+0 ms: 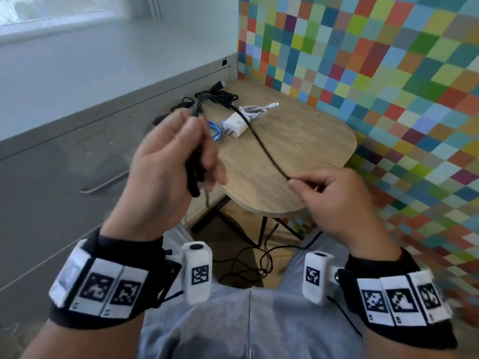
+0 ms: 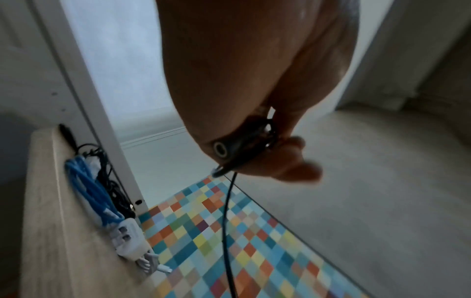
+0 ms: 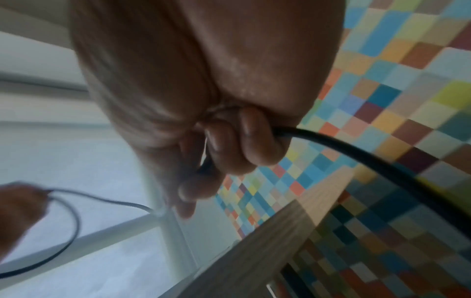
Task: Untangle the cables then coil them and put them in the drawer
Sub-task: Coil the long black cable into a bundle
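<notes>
My left hand [image 1: 178,156] grips a small bundle of coiled black cable [image 1: 195,161] above the near left edge of the wooden table [image 1: 298,141]; the left wrist view shows its round-ended connector [image 2: 220,149] poking out of the fist. From there the black cable [image 1: 261,149] runs taut across the table to my right hand [image 1: 326,193], which pinches it between thumb and fingers [image 3: 257,139]. More tangled black cable [image 1: 215,97], a blue cable [image 1: 215,129], a white charger [image 1: 237,124] and a white cable [image 1: 255,110] lie on the table's far side.
A grey drawer cabinet with a curved handle [image 1: 103,183] stands left of the table, its drawers closed. A colourful checkered wall [image 1: 375,60] borders the table at back and right. Thin black wires [image 1: 248,257] trail on the floor under the table.
</notes>
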A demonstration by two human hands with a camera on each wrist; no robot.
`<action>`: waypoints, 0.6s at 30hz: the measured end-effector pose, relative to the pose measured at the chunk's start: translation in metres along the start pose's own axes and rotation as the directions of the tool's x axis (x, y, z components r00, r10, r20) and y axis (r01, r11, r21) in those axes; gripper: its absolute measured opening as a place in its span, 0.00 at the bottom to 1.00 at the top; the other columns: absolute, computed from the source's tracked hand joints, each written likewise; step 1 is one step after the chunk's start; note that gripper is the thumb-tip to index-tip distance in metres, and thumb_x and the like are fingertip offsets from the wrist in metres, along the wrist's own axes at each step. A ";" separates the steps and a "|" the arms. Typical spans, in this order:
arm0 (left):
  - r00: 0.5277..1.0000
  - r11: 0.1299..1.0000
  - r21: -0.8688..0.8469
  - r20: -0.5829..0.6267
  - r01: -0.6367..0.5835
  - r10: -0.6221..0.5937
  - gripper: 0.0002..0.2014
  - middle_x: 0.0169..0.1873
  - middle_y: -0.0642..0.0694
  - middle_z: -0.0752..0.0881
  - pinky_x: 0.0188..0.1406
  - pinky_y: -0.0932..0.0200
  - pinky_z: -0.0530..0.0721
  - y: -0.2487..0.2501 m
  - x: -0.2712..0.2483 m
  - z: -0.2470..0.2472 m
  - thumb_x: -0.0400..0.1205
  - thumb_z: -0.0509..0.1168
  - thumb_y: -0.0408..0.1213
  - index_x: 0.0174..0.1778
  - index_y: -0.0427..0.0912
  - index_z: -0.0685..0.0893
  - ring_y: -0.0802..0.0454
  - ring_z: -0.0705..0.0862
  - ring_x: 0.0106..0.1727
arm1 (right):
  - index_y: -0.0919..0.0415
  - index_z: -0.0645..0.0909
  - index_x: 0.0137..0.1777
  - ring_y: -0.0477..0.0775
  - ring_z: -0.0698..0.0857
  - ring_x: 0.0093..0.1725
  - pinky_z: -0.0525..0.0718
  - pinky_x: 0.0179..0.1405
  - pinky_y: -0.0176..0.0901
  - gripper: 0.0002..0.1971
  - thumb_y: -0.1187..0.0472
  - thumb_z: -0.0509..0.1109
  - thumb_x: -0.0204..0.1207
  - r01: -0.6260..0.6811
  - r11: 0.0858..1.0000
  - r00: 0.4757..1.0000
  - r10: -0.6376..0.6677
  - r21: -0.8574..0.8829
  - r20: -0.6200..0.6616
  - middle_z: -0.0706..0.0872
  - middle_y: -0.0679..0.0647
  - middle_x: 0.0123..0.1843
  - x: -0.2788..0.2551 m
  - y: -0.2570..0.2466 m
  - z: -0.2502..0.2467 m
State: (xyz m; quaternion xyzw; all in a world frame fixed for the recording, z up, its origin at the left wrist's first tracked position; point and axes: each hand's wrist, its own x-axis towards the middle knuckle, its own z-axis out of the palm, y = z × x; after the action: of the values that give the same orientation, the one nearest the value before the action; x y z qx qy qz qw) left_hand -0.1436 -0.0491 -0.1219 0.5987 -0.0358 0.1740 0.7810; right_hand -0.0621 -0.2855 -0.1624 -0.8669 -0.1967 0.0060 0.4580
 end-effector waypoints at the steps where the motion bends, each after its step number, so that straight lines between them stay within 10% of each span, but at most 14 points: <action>1: 0.999 0.996 0.086 0.036 -0.002 -0.001 0.08 0.29 0.45 0.82 0.27 0.55 0.82 -0.004 -0.001 0.005 0.89 0.55 0.38 0.47 0.41 0.77 0.40 0.88 0.32 | 0.45 0.94 0.54 0.32 0.89 0.45 0.87 0.43 0.28 0.05 0.53 0.78 0.81 -0.003 0.997 0.997 0.008 -0.072 0.080 0.92 0.35 0.43 -0.002 -0.006 0.005; 7: 0.979 0.937 0.347 0.199 -0.039 -0.033 0.13 0.41 0.42 0.92 0.60 0.30 0.88 -0.019 -0.009 0.029 0.89 0.58 0.44 0.43 0.41 0.79 0.34 0.91 0.53 | 0.43 0.94 0.51 0.39 0.89 0.44 0.86 0.45 0.44 0.06 0.48 0.75 0.81 0.180 0.973 0.911 -0.108 -0.148 0.398 0.94 0.40 0.45 -0.016 -0.040 0.024; 13: 0.966 0.758 0.645 0.243 -0.096 -0.085 0.12 0.46 0.58 0.92 0.48 0.51 0.88 -0.017 -0.011 0.026 0.91 0.56 0.41 0.42 0.46 0.76 0.54 0.90 0.43 | 0.45 0.96 0.52 0.36 0.90 0.59 0.88 0.62 0.46 0.09 0.61 0.83 0.76 0.102 0.986 0.921 -0.143 0.129 0.363 0.95 0.36 0.50 -0.017 -0.033 0.011; 18: 0.957 0.518 0.839 0.266 -0.169 -0.118 0.11 0.31 0.56 0.85 0.33 0.51 0.78 -0.017 -0.010 0.031 0.91 0.59 0.40 0.41 0.47 0.75 0.55 0.81 0.31 | 0.46 0.95 0.44 0.43 0.88 0.34 0.81 0.35 0.32 0.08 0.62 0.86 0.71 0.177 0.968 0.957 -0.212 0.177 0.200 0.92 0.36 0.39 -0.017 -0.032 0.003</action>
State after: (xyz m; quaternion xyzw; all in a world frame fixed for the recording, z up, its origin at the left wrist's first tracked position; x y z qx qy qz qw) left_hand -0.1429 -0.0842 -0.1316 0.9224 -0.0685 0.0909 0.3692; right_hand -0.0887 -0.2726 -0.1413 -0.7986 -0.3292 0.0711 0.4988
